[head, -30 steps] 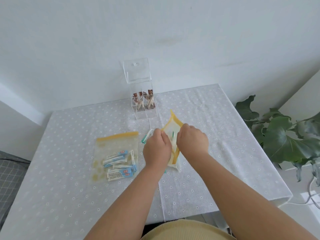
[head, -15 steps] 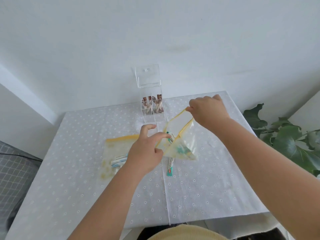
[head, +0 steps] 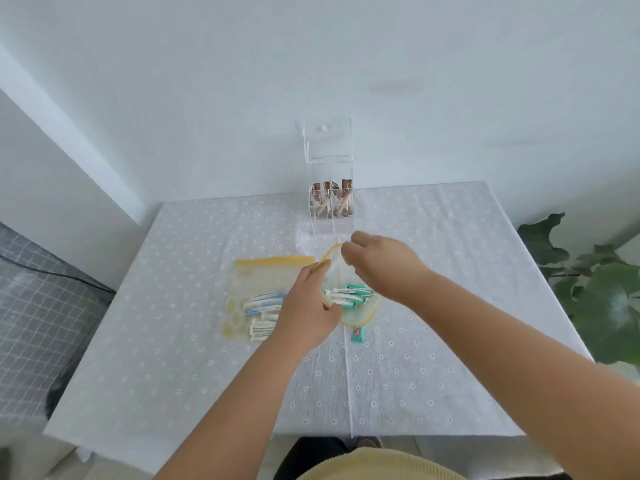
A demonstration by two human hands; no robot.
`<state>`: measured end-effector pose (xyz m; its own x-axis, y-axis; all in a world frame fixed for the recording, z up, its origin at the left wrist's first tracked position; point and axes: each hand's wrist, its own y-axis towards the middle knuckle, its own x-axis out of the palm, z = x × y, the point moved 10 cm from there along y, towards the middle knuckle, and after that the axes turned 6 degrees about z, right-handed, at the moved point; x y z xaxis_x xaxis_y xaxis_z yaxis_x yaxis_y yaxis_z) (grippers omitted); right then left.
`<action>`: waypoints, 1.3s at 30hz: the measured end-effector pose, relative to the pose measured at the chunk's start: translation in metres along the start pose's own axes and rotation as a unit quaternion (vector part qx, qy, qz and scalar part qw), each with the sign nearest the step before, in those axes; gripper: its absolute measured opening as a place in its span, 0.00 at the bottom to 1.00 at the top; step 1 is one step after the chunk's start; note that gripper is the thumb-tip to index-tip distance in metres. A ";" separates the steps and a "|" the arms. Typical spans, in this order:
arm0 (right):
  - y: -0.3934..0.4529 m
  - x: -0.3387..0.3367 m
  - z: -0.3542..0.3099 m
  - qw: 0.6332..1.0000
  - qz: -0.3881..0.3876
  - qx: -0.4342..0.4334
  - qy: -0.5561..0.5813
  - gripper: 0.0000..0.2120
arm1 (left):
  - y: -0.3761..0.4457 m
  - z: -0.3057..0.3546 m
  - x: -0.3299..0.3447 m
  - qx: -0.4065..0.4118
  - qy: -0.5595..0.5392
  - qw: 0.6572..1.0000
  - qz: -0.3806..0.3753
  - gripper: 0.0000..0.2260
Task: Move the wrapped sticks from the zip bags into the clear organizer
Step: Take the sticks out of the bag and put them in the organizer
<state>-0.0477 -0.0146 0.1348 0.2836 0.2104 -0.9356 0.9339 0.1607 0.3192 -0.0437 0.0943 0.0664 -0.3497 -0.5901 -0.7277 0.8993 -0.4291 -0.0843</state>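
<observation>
Your left hand (head: pixel 306 308) pinches the near lip of the open zip bag (head: pixel 360 315), and your right hand (head: pixel 377 263) grips the far lip with closed fingers, so the mouth gapes upward between them. The teal-wrapped sticks (head: pixel 349 294) lie inside that bag, in a loose bundle directly under your right wrist, their long axis running left to right across the table and roughly crosswise to your forearm. Your right hand is the nearer one, so it looks best placed to let go of the lip and reach down into the mouth. One teal stick (head: pixel 357 334) lies loose on the tablecloth (head: pixel 173 358) just beside the bag's near edge. The second zip bag (head: pixel 249 282) with blue-wrapped sticks (head: pixel 261 303) lies flat to the left. The clear organizer (head: pixel 330 209) stands beyond, lid up, well apart from the bundle.
</observation>
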 end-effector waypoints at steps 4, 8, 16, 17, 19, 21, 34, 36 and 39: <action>-0.033 0.068 0.003 0.970 -0.204 0.131 -0.008 0.14 | -0.004 0.004 0.002 0.014 -0.030 0.999 -0.020 0.33; -0.047 0.103 0.031 0.921 -0.322 0.218 -0.010 0.13 | -0.008 0.005 0.011 0.032 -0.055 0.997 -0.051 0.34; -0.031 0.144 0.034 0.927 -0.335 0.170 -0.021 0.14 | -0.010 0.005 0.025 0.030 -0.039 0.996 -0.069 0.34; -0.031 0.148 0.036 0.928 -0.328 0.175 -0.013 0.15 | -0.010 0.005 0.025 0.030 -0.036 0.996 -0.071 0.34; -0.035 0.159 0.042 0.917 -0.342 0.204 0.014 0.16 | -0.008 0.004 0.027 0.029 -0.028 0.996 -0.076 0.34; -0.040 0.170 0.049 0.898 -0.362 0.247 0.042 0.15 | -0.007 0.003 0.031 0.027 -0.023 0.996 -0.087 0.33; -0.039 0.178 0.047 0.885 -0.363 0.275 0.101 0.14 | 0.004 -0.005 0.030 0.000 -0.048 0.995 -0.092 0.34; -0.032 0.170 0.047 0.896 -0.332 0.272 0.117 0.14 | 0.007 -0.004 0.028 0.001 -0.051 0.995 -0.086 0.34; -0.024 0.152 0.043 0.906 -0.302 0.269 0.126 0.13 | 0.011 -0.005 0.024 -0.005 -0.068 0.995 -0.079 0.34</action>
<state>-0.0176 -0.0276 -0.0215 -0.3093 0.4654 -0.8293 0.8925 -0.1590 -0.4221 -0.0409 0.0786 0.0444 -0.5183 -0.6035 -0.6059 0.8328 -0.5172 -0.1973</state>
